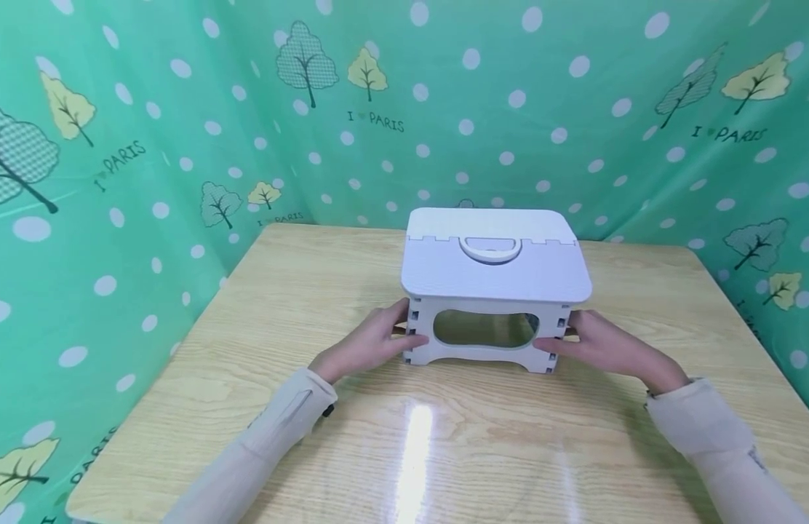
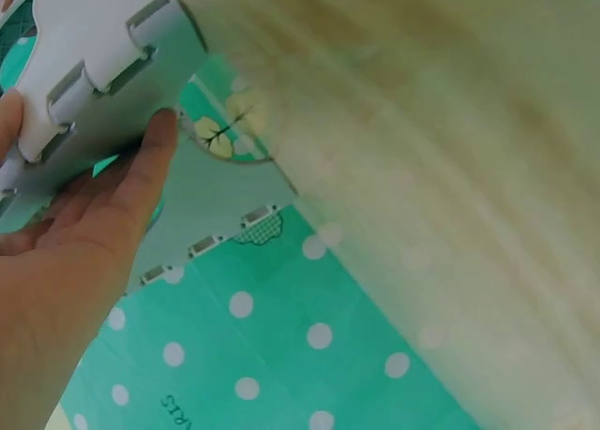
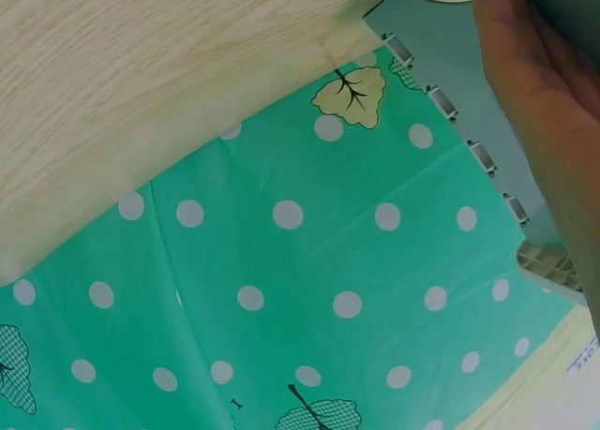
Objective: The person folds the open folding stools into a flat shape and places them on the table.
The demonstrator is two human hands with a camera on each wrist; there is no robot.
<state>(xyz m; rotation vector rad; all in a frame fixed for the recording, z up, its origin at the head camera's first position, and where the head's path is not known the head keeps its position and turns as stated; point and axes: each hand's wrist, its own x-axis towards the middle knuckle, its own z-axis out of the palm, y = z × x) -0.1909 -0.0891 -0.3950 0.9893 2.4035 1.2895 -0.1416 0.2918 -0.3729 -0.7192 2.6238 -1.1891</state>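
Observation:
A white plastic folding step stool stands unfolded on the wooden table, its top flat and a curved carrying handle set in the middle. Its near leg panel has a wide oval opening. My left hand grips the stool's left side, thumb across the front panel and fingers round the side. On the opposite side my right hand grips in the same way, its thumb near the oval opening. The left wrist view shows the hinged leg panel between thumb and fingers. In the right wrist view, fingers lie along the stool's side.
The light wooden table extends around the stool, with a bright light reflection in front. A green dotted curtain printed with trees hangs behind the table and along its left and right sides.

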